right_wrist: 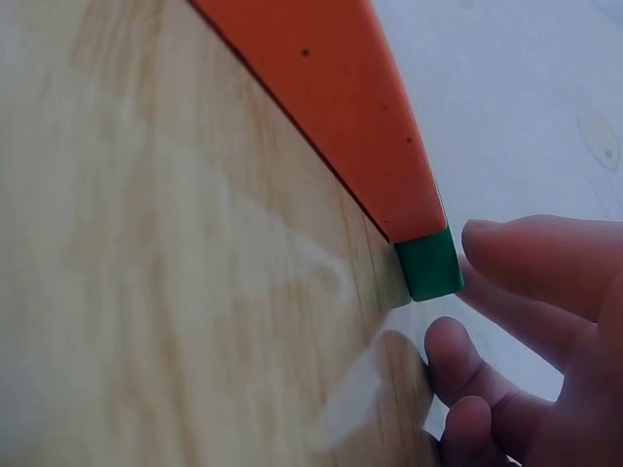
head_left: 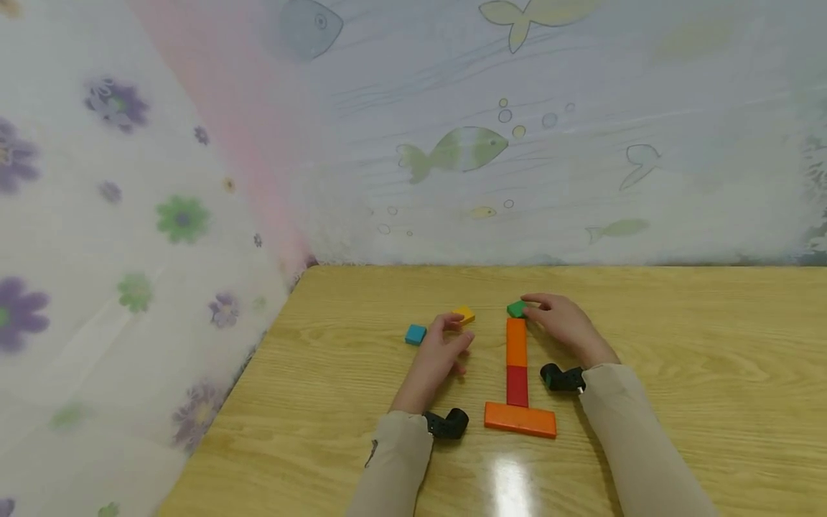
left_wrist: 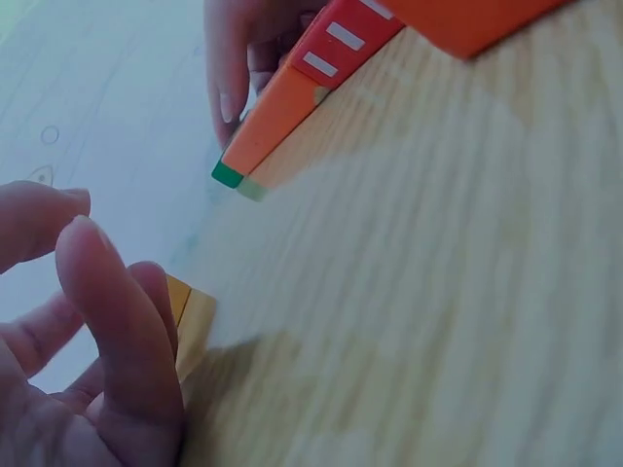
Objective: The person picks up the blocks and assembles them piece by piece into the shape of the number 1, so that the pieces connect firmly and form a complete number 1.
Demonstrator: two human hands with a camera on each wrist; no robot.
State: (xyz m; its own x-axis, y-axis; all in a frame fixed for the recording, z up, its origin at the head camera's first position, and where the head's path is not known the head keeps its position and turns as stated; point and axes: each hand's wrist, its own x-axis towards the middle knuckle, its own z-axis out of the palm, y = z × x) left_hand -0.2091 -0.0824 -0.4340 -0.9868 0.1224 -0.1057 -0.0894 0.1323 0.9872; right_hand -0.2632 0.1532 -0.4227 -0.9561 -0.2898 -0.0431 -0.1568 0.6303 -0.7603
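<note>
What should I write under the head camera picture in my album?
Right hand at the green block, left hand near the yellow block, on a table.

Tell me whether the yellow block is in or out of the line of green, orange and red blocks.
Out: the head view shows bare tabletop between the yellow block and the line.

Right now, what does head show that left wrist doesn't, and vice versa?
Only head: the blue square block, the left sleeve, the right sleeve and the flower-patterned wall.

Only left wrist: white rectangles on the side of the red block.

Both: that red block, the inline orange block, the crosswise orange block (cut off in left wrist), green block, yellow block, left hand and right hand.
</note>
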